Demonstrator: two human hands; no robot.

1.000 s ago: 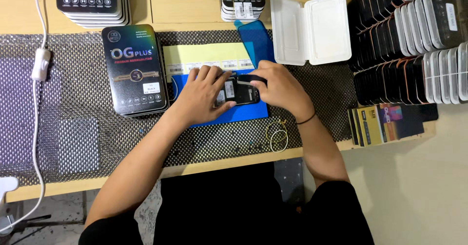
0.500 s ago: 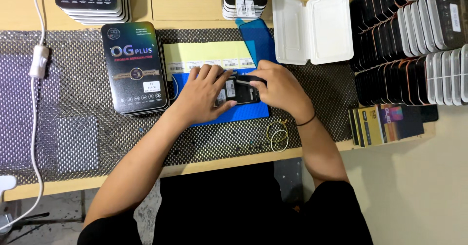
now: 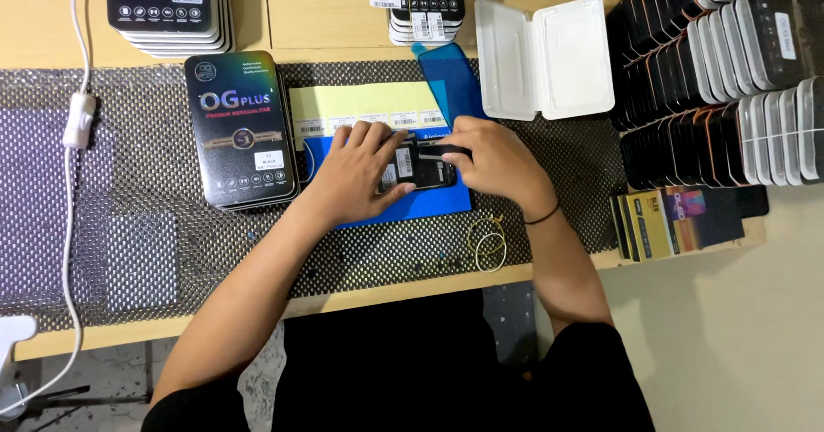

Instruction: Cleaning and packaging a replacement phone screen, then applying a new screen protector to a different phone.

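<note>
Black phone sits on the blue mat mid-tabletop, pinned between both hands, left hand flat over its left end, right hand gripping the right end, with a black rectangular box just left and an open white plastic case toward the far edge.

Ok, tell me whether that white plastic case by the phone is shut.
No. The white plastic case lies opened flat, both halves facing up, on the mat just beyond the right hand.

Wooden bench under mesh mat
</note>
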